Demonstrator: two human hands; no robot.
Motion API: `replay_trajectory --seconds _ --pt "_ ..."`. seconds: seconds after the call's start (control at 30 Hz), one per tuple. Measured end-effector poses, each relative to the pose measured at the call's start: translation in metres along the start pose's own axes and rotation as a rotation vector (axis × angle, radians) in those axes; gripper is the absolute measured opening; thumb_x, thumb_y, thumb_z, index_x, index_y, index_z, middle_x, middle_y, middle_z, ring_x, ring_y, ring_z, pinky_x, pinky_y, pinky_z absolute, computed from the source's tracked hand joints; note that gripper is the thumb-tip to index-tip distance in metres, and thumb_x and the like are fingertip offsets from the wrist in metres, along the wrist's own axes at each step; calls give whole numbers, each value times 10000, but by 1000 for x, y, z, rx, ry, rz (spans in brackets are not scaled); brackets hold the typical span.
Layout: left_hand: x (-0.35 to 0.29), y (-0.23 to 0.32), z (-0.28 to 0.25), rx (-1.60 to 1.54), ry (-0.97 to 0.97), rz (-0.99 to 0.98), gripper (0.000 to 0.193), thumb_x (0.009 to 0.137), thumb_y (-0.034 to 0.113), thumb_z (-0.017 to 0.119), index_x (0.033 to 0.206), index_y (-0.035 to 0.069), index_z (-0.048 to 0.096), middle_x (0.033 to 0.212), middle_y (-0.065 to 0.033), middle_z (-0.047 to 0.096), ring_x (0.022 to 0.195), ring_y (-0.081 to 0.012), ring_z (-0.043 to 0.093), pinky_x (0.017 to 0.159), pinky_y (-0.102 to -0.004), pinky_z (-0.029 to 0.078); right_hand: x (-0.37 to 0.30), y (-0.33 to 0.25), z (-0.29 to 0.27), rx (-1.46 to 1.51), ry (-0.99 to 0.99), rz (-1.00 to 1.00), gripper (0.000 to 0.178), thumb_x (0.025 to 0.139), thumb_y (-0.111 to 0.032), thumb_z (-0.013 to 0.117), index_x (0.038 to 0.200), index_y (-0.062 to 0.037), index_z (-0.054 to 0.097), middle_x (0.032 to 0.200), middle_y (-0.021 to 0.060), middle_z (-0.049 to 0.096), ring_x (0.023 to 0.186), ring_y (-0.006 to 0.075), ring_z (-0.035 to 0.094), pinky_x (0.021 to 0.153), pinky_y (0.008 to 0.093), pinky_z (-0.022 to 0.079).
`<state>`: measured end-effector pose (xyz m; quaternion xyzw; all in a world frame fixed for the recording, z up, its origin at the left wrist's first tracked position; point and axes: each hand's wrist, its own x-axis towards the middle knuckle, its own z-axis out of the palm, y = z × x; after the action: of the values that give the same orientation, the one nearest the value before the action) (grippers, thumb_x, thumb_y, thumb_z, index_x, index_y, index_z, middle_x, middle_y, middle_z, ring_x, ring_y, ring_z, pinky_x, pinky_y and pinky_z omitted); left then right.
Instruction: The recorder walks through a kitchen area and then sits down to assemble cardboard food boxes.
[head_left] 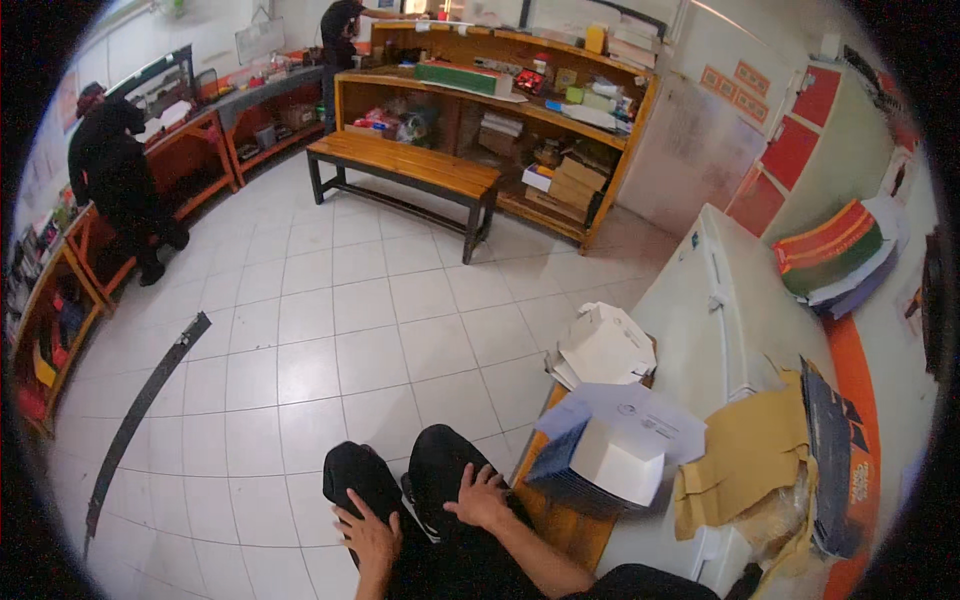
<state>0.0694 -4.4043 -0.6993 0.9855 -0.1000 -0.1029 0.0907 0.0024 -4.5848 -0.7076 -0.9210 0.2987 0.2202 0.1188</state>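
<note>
Resting: left hand (368, 537) and right hand (481, 499) lie open, empty, on knees (440, 470) at bottom centre; white boxes (612, 455) lower right untouched, nothing started.

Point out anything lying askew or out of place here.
A long dark strip lies loose and slanted across the white tiled floor. Brown envelopes slump off the white cabinet. Both hands, left hand and right hand, rest on the knees.

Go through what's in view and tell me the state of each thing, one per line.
left hand: empty, flat on the left knee
right hand: empty, fingers spread on the right knee
white box: closed, on a paper stack
folded white cartons: flattened, piled
wooden bench: bare, standing on the tiles
</note>
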Motion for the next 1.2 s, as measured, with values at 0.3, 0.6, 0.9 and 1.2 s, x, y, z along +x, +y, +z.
replay_trajectory --seconds 0.3,0.6,0.9,1.2 --pt "63 -14 -4 14 90 -247 875 832 363 640 1482 7 175 1290 -360 385 1087 -447 505 813 -521 495 86 -61 28 144 23 -224 949 873 -565 536 1470 42 116 1437 354 258 1263 496 375 944 630 394" --pt "129 -19 5 -112 62 -167 650 788 363 669 1258 -36 463 1077 -271 531 914 -442 594 779 -487 515 240 -2 -64 266 1064 268 533 898 -413 534 1166 48 533 1127 265 558 1061 403 528 845 537 452" --pt "130 -18 1 -189 83 -193 605 785 329 675 1232 -35 491 1122 -288 523 972 -444 577 825 -498 493 283 165 -196 672 623 988 702 863 -446 584 1370 4 399 1417 295 329 1309 471 313 982 634 357" --pt "133 -15 7 -159 75 -168 626 768 332 681 1252 -15 490 1122 -271 510 991 -427 565 830 -490 488 281 197 -156 933 624 1148 340 871 -189 599 1192 -77 596 1304 156 555 1299 331 442 972 553 436"
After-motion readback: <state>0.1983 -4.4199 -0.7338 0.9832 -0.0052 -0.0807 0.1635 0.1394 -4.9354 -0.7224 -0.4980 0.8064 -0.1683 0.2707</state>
